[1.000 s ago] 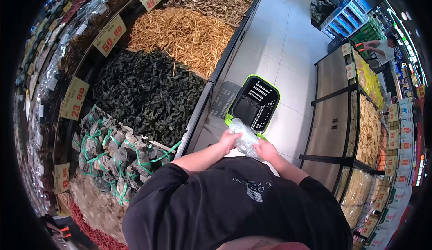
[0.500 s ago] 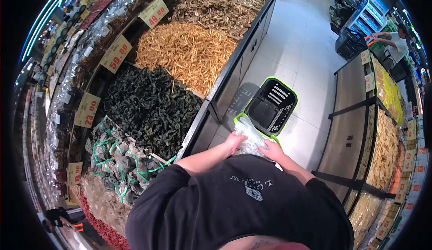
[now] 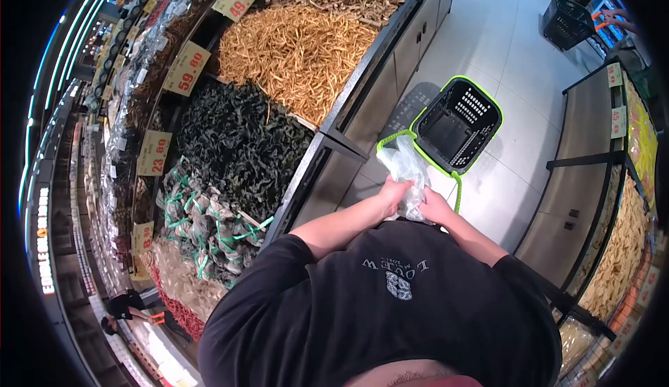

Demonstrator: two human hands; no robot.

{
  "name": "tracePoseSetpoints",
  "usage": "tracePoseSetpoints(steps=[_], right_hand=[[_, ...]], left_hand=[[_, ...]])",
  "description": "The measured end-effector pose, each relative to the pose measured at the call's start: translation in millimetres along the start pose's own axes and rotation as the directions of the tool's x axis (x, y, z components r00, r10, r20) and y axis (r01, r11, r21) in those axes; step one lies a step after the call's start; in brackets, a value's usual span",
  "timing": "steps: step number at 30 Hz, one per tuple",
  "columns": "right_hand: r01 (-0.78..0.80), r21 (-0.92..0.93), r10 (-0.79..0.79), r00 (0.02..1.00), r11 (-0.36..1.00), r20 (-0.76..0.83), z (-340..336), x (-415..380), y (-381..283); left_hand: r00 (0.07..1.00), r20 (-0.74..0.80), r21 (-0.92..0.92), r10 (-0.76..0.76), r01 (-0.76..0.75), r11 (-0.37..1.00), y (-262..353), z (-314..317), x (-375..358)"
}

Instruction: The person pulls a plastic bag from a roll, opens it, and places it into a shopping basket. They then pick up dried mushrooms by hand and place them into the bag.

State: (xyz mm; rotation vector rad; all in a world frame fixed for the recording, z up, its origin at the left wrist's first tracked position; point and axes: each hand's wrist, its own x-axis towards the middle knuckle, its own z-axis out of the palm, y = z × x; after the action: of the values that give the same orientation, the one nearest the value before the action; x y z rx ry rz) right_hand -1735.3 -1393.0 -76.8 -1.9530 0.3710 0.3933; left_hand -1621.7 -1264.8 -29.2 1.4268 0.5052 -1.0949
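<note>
In front of my chest, my left hand (image 3: pixel 396 195) is closed on a clear plastic bag (image 3: pixel 406 164). My right hand (image 3: pixel 435 207) is closed on the same bag from the other side, close to the left one. The crumpled bag reaches up toward the handle of a black basket with a green rim (image 3: pixel 497 136). That basket looks bare inside, and its green handle hangs down on both sides of my hands.
On the left, a display holds golden dried strips (image 3: pixel 296 56), black dried fungus (image 3: pixel 240 143) and green-tied bundles (image 3: pixel 209 223), with price signs. A wooden-sided display (image 3: pixel 564 199) stands right. A person's arms (image 3: pixel 617 21) are near another black basket (image 3: pixel 568 21); another person (image 3: pixel 125 307) is lower left.
The view has shifted, so the basket and both displays sit differently in it. Both hands are closer together on the bag, which is now more gathered and drawn out lengthwise.
</note>
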Motion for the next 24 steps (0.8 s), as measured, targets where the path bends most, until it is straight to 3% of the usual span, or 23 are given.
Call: tracePoseSetpoints(steps=[1, 3, 5, 6, 8, 9, 10, 12, 13, 14, 16, 18, 19, 21, 22, 24], right_hand=[[0.023, 0.084, -0.023, 1.0, 0.996, 0.001, -0.7, 0.5, 5.0], [0.046, 0.165, -0.047, 0.999, 0.985, 0.003, 0.8, -2.0, 17.0], [-0.103, 0.547, 0.014, 0.986, 0.831, 0.165, -4.5, 2.4, 30.9], [-0.099, 0.544, 0.007, 0.985, 0.833, 0.17, -7.4, 8.5, 41.9], [-0.21, 0.594, 0.15, 0.977, 0.777, 0.149, -10.6, 17.1, 63.6], [-0.189, 0.556, 0.147, 0.982, 0.81, 0.121, -20.6, 16.7, 46.2], [-0.305, 0.663, 0.385, 0.922, 0.684, 0.027, -10.9, 28.4, 51.1], [-0.571, 0.726, 0.602, 0.751, 0.384, 0.272, -17.0, 34.1, 47.7], [-0.551, 0.793, 0.448, 0.797, 0.261, 0.406, -17.6, 34.9, 54.3], [-0.563, 0.788, 0.454, 0.786, 0.249, 0.419, -13.4, 35.4, 60.0], [-0.603, 0.712, 0.397, 0.789, 0.359, 0.469, -10.7, 39.3, 59.7], [-0.639, 0.684, 0.366, 0.767, 0.353, 0.527, -11.2, 40.7, 63.3], [-0.573, 0.721, 0.316, 0.819, 0.389, 0.48, -11.8, 40.3, 67.1], [-0.461, 0.799, 0.271, 0.885, 0.387, 0.38, -10.4, 37.9, 68.3], [-0.467, 0.795, 0.273, 0.882, 0.388, 0.385, -10.3, 35.0, 67.2], [-0.428, 0.846, 0.355, 0.881, 0.318, 0.312, -10.5, 29.7, 67.3]], left_hand=[[0.998, 0.032, 0.003, 0.056, -0.056, 0.998, -8.7, -5.0, 11.9], [1.0, 0.025, -0.003, -0.018, 0.018, 1.0, -18.3, -10.8, 22.0], [0.999, -0.018, 0.03, -0.045, 0.045, 0.999, -14.6, -11.9, 22.2], [0.999, -0.023, 0.025, -0.039, 0.039, 0.999, -12.3, -12.4, 22.5], [0.997, -0.067, 0.131, 0.033, -0.024, 0.991, -13.7, -12.9, 21.4], [0.997, -0.072, 0.125, 0.028, -0.019, 0.992, -11.5, -12.6, 20.4], [0.996, -0.075, 0.168, 0.041, -0.028, 0.985, -7.3, -12.4, 20.4], [0.996, -0.083, 0.209, 0.028, -0.01, 0.978, -13.4, -13.6, 20.6], [0.993, -0.064, 0.264, 0.101, -0.08, 0.961, -16.6, -15.6, 24.9], [0.985, -0.043, 0.315, 0.167, -0.146, 0.938, -22.0, -18.3, 27.5], [0.977, 0.0, 0.332, 0.215, -0.203, 0.921, -12.3, -18.7, 11.7], [0.952, -0.011, 0.417, 0.305, -0.273, 0.867, -12.5, -21.2, 9.2], [0.955, -0.023, 0.413, 0.296, -0.261, 0.873, -11.1, -20.8, 4.3], [0.87, -0.016, 0.834, 0.494, -0.26, 0.487, -5.7, -18.0, -1.9], [0.871, -0.022, 0.832, 0.49, -0.256, 0.493, -6.0, -19.3, -1.0], [0.831, 0.128, 0.739, 0.541, -0.443, 0.507, -5.5, -21.6, 1.5]])
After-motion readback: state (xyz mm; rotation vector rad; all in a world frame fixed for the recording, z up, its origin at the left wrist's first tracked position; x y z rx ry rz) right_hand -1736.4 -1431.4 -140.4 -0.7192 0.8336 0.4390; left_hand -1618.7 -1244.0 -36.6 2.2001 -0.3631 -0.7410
